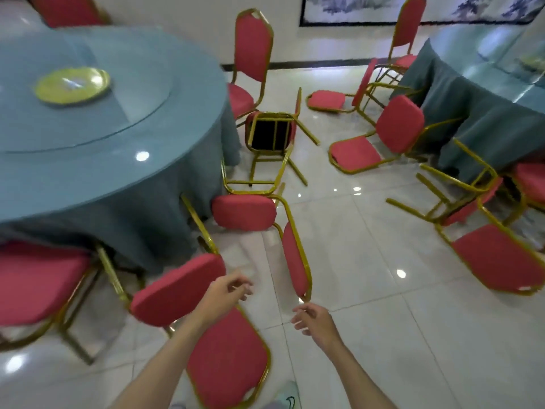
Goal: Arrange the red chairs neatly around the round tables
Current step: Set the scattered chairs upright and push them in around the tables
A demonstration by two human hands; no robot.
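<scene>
Hands reach forward on bare forearms, left hand (228, 290) over a tipped red chair (227, 358), right hand (314, 320) just below the backrest corner of a second tipped chair (295, 270); glossy white floor tiles (383, 246) hold more overturned chairs (356, 154) between a teal-draped round table (88, 160) and another table (486, 119); both hands loosely curled, gripping nothing; whether the right fingertips touch the frame is unclear.

Both arms show bare from the lower edge up to the left hand (228, 293) and right hand (312, 323). Just right of the nearest chair (227, 358) is a pale mint shoe (290, 395) with a dark curved mark, blurred greyish cloth (272, 405) beside it.
</scene>
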